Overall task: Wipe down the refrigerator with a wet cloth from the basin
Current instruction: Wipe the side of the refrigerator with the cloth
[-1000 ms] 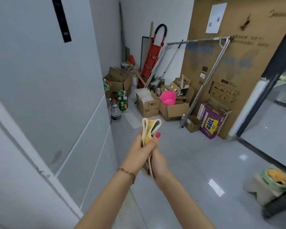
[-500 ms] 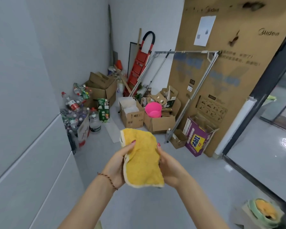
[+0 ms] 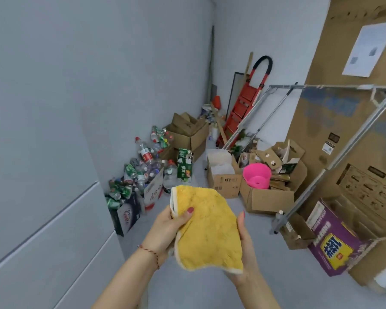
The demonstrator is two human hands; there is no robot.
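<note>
Two-handed grip (image 3: 165, 230) under spread yellow cloth (image 3: 207, 228)

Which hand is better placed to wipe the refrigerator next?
Probably the left hand: it pinches the cloth and is nearer the refrigerator. The right hand is farther away.

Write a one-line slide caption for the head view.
Both hands, left hand and right hand, hold a yellow cloth spread open beside the grey refrigerator.
</note>
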